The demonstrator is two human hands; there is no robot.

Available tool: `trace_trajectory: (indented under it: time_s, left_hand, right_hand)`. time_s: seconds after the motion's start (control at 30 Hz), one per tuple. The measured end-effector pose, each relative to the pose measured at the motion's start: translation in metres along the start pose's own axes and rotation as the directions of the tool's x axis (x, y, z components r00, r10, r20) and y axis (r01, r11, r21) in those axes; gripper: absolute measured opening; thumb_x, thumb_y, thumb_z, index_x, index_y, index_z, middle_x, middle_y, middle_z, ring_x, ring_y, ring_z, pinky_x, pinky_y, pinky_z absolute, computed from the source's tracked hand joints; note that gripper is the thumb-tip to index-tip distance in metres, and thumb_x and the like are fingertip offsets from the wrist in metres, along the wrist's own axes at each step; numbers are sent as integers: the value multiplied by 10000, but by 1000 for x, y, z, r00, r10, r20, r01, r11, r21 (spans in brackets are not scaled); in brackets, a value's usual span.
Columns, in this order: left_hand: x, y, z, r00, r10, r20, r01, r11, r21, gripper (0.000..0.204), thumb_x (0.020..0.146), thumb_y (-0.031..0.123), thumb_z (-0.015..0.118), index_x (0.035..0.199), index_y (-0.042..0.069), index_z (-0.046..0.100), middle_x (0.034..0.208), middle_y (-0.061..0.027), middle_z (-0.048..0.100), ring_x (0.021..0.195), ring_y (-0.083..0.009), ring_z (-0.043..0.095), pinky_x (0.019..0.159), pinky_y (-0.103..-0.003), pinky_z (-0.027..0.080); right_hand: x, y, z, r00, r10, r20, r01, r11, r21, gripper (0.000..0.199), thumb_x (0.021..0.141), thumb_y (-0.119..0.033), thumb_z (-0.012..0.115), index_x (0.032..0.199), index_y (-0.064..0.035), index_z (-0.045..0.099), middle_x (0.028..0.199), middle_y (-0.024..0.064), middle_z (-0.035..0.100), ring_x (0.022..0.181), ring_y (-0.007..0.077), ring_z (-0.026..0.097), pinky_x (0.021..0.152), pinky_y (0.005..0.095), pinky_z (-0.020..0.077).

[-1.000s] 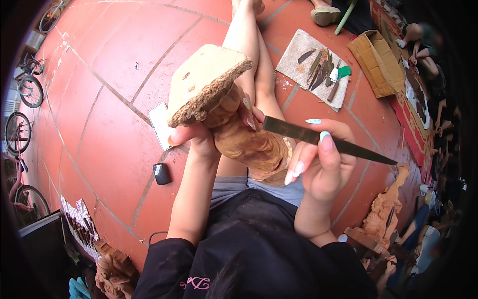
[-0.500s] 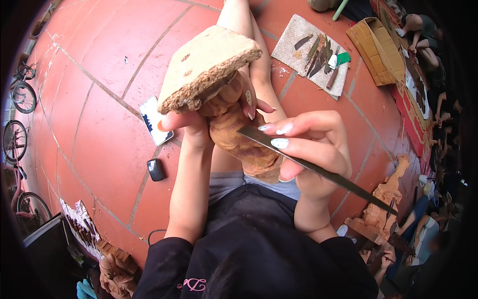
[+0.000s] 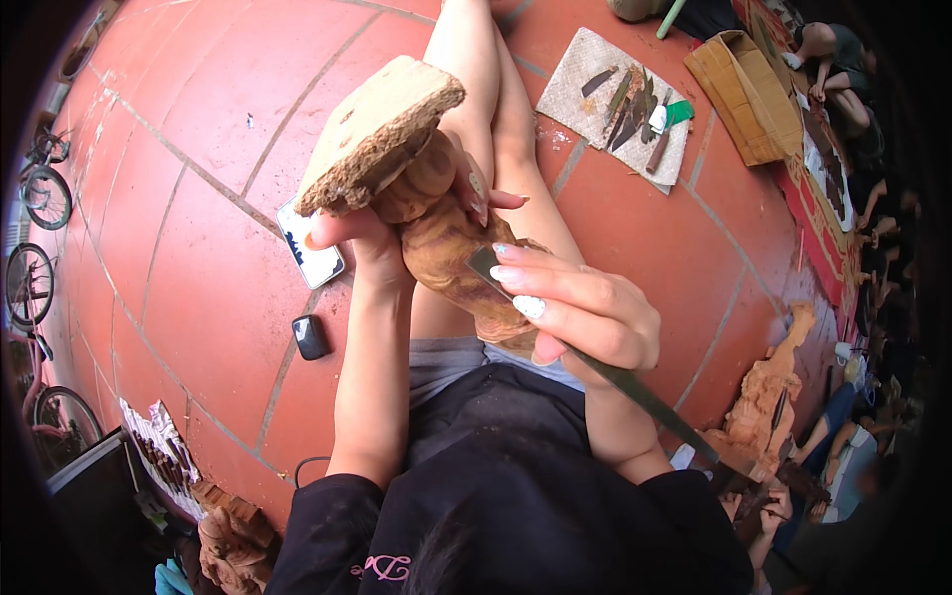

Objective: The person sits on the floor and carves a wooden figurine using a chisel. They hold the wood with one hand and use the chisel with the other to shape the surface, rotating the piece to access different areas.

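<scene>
My left hand point(image 3: 375, 243) is closed round a brown wooden carving point(image 3: 446, 253) of rounded, smoothed forms with visible grain. At its upper end sits a rough, pale slab point(image 3: 382, 124), with my thumb just below the slab's edge and other fingertips showing on the carving's far side. The carving is tilted over my lap. Between the thumb and fingers of my right hand point(image 3: 600, 307) is a long, flat, dark metal blade point(image 3: 650, 397). Its squared near-carving end lies against the carving's side, while the other end slants down to the right.
On the red tiled floor point(image 3: 198, 268) lie a phone point(image 3: 312, 253) and a small black case point(image 3: 310, 337). A pale mat point(image 3: 585, 74) bears several blades. Beyond it is a cardboard box point(image 3: 746, 99). An orange-brown carving point(image 3: 769, 407) stands at right, near other people; bicycles point(image 3: 45, 198) are at left.
The slab end of the carving has swung left, and the carving is turned a little. My right hand has moved left with the blade, whose angle is now steeper.
</scene>
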State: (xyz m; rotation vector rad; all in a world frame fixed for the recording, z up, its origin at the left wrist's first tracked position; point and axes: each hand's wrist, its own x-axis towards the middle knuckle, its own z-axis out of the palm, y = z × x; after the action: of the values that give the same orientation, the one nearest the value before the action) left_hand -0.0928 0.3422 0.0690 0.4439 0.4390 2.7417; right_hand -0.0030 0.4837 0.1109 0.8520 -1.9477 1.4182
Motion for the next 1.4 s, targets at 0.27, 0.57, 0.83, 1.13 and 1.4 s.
trace_trajectory:
  time_s: [0.27, 0.57, 0.83, 1.13, 1.4]
  left_hand:
    - [13, 9, -26, 943, -56, 327, 23, 994, 103, 1090, 548, 880, 586, 1116, -49, 543, 896, -155, 547, 762, -288, 563, 873, -619, 523]
    - [7, 17, -33, 992, -79, 98, 46, 952, 302, 1225, 484, 932, 492, 1203, -59, 534, 852, -119, 549, 836, -270, 604, 860, -558, 556]
    - [-6, 30, 7, 986, -73, -147, 156, 689, 707, 1124, 611, 549, 820, 1385, -127, 364, 948, -50, 575, 913, -227, 656, 886, -484, 570]
    - [-14, 33, 9, 991, -21, -132, 87, 850, 519, 908, 495, 184, 638, 1319, -121, 406, 914, -140, 571, 853, -323, 665, 771, -468, 593]
    - [-9, 30, -5, 994, 31, 102, -51, 978, 204, 805, 480, 90, 653, 1235, -118, 470, 929, -201, 625, 853, -373, 668, 753, -496, 589]
  right_hand:
    - [4, 8, -2, 997, -50, 53, 51, 998, -31, 244, 862, -131, 662, 1002, 42, 562, 995, 260, 672, 947, 404, 688, 797, 464, 596]
    - [-5, 17, -11, 990, -17, -137, 13, 1000, -23, 234, 939, -165, 600, 1049, 40, 579, 994, 241, 664, 913, 367, 688, 782, 449, 600]
    - [-21, 14, -20, 876, 365, -315, -339, 931, 135, 385, 1049, -297, 378, 1123, 48, 532, 1020, 154, 466, 777, 231, 605, 654, 330, 540]
    - [-12, 5, -15, 757, 592, -275, -452, 780, 433, 707, 927, -143, 639, 1454, 66, 217, 866, 110, 587, 669, 208, 665, 536, 246, 537]
    - [-5, -2, -17, 757, 590, -282, -393, 755, 525, 1053, 834, 77, 680, 1523, -97, -97, 1029, 233, 619, 701, 150, 674, 595, 221, 565]
